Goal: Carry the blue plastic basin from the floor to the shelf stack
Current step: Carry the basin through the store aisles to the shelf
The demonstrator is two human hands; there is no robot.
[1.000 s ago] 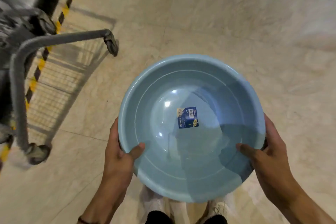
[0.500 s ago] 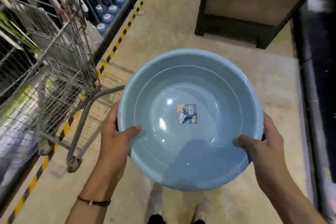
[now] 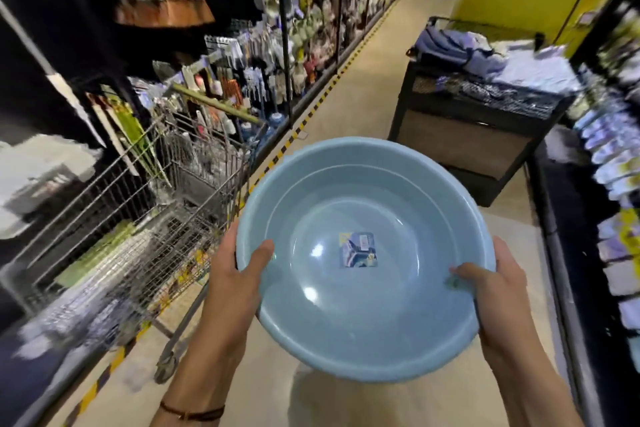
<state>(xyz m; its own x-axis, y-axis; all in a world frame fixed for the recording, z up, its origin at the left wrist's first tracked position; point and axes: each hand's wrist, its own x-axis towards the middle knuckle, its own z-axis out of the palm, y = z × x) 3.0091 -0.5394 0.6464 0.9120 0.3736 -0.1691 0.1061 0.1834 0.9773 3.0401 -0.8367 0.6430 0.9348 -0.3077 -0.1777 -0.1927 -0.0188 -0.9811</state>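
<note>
We hold the blue plastic basin (image 3: 363, 319) in the air in front of us, above the aisle floor. Our left hand (image 3: 235, 274) and right hand (image 3: 498, 291) clasp opposite sides of its rim, thumbs hooked inside. To carry it well, we judge, we hold it level and steer between the wire cart (image 3: 166, 218) on our left and the dark display stand (image 3: 467, 139) ahead.

One blue plastic basin (image 3: 363, 319) with one sticker (image 3: 358, 250); two hands, left hand (image 3: 235, 274) and right hand (image 3: 498, 291); one shopping trolley (image 3: 194, 184).
</note>
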